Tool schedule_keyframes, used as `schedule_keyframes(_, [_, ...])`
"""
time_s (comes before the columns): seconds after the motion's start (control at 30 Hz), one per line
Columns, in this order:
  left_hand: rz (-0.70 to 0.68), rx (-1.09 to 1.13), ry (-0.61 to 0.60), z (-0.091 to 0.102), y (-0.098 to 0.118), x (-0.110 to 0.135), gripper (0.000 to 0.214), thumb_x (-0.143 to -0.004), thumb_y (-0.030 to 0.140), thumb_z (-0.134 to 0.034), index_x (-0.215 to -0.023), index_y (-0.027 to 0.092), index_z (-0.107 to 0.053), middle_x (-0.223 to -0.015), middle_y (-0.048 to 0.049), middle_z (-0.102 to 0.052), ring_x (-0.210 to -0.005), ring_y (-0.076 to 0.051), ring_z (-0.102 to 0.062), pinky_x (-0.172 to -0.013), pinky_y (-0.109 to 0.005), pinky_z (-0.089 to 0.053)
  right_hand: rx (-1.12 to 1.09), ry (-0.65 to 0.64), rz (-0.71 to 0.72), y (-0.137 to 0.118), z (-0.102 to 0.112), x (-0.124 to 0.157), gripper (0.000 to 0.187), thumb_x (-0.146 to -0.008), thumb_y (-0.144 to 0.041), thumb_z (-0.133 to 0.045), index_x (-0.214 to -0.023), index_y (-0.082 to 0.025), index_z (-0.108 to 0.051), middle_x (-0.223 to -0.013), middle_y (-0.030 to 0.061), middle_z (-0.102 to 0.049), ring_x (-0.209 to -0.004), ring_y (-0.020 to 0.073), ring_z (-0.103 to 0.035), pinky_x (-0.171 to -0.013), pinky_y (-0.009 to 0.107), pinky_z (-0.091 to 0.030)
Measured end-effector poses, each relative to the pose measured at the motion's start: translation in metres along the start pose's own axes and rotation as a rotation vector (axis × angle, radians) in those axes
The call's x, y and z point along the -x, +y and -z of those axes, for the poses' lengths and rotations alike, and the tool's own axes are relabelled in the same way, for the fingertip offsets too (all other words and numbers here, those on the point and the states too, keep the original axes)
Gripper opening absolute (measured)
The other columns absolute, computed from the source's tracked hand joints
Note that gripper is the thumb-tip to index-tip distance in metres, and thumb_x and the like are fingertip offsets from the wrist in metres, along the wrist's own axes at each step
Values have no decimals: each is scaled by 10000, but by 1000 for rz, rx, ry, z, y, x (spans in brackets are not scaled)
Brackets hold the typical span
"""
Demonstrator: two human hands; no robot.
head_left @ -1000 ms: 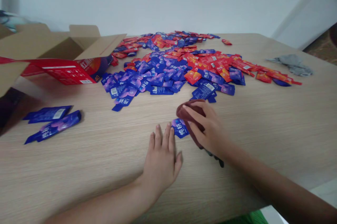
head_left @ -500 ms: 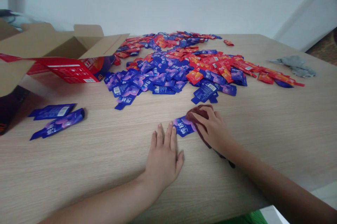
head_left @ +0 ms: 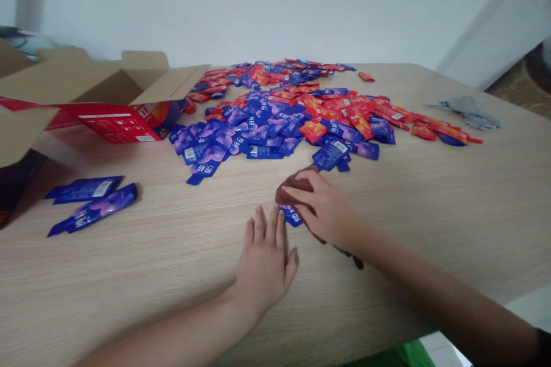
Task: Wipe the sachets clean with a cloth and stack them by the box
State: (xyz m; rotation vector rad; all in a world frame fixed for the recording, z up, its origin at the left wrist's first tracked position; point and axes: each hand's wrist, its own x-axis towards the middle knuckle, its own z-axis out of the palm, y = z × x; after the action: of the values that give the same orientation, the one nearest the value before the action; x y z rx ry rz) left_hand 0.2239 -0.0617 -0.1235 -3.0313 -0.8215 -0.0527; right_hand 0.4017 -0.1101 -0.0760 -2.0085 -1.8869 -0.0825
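My left hand [head_left: 264,261] lies flat on the table with its fingers out, the fingertips at the left edge of a blue and purple sachet [head_left: 293,217]. My right hand [head_left: 329,206] grips a dark brown cloth [head_left: 289,187] and presses it over that sachet, covering most of it. Only the lower part of the sachet shows between the two hands. Under my right wrist, a dark end of the cloth [head_left: 357,262] trails out on the wood.
Beyond my hands spreads a pile of blue sachets [head_left: 258,126] and red sachets [head_left: 344,105]. At left stands an open cardboard box [head_left: 114,123], with two blue sachets [head_left: 101,206] in front of it. A crumpled grey cloth [head_left: 467,111] lies far right on the wooden table [head_left: 172,275].
My right hand has slid the brown cloth leftward across the sachet, covering more of it. My left hand stays in place at the sachet's edge. The view has shifted slightly.
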Motion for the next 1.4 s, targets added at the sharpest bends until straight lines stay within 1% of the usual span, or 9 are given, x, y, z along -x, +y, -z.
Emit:
schedule_keyframes(0.2, [4,13,-7,-1,-1,1,693,-924,481,-377,-1450,31,-412,-1513,-183,-387,-1416,-463,-246,-1107,-575,-298,137,-31,-17,-9,-34,11,389,-921,-272,-488,-1289,-317,-604,-1276,95,-539,-967,259,-468,-813,420,-433])
schedule_keyframes(0.4, [13,17,-15,0,0,0,705,-927,470,-380,-1490,48,-338,-1575,-150,-260,-1416,-460,-252,-1108,-564,-309,184,-1,-130,7,-28,20,392,-908,-235,-490,-1269,-316,-621,-1266,106,-519,-1012,276,-472,-843,433,-440])
schedule_keyframes(0.53, [15,7,-20,1,2,0,692,-912,407,-423,-1498,52,-320,-1581,-148,-240,-1417,-459,-250,-1103,-572,-312,191,15,-201,37,-23,31,400,-910,-225,-479,-1266,-325,-631,-1282,103,-497,-1032,280,-485,-847,430,-462])
schedule_keyframes(0.73, [22,0,-27,2,1,1,696,-895,383,-439,-1491,39,-330,-1578,-148,-248,-1411,-462,-260,-1102,-564,-318,107,-77,-252,74,4,27,347,-893,-218,-516,-1164,-330,-700,-1089,93,-551,-998,242,-549,-859,393,-483])
schedule_keyframes(0.9, [11,13,10,-1,-1,1,697,-926,454,-387,-1491,49,-335,-1578,-143,-249,-1418,-459,-245,-1106,-564,-318,24,33,-231,34,11,10,364,-921,-275,-505,-1257,-311,-641,-1165,95,-546,-1049,245,-551,-900,396,-482])
schedule_keyframes(1.0, [10,13,14,-3,-1,1,707,-929,483,-375,-1484,48,-349,-1575,-152,-257,-1419,-463,-238,-1109,-569,-311,12,70,-155,2,-3,5,374,-932,-274,-489,-1284,-282,-616,-1253,115,-516,-1121,262,-510,-905,397,-478])
schedule_keyframes(1.1, [11,14,-3,-3,-1,0,705,-928,488,-370,-1473,40,-372,-1547,-176,-321,-1418,-465,-237,-1112,-578,-298,77,-2,-98,-15,-22,3,377,-942,-273,-469,-1294,-301,-602,-1292,107,-516,-1098,272,-490,-881,418,-468])
schedule_keyframes(1.23, [13,17,-31,0,0,0,700,-930,478,-365,-1473,36,-369,-1548,-182,-315,-1419,-464,-236,-1113,-582,-297,180,-68,-121,-15,-33,4,372,-951,-296,-449,-1293,-337,-590,-1306,95,-520,-1068,282,-474,-842,424,-449])
schedule_keyframes(1.4, [15,11,-35,1,1,0,703,-933,466,-360,-1493,43,-326,-1580,-152,-240,-1417,-471,-235,-1110,-582,-303,252,-33,-234,5,-30,10,378,-953,-323,-435,-1299,-363,-580,-1323,91,-500,-1033,292,-478,-797,414,-447])
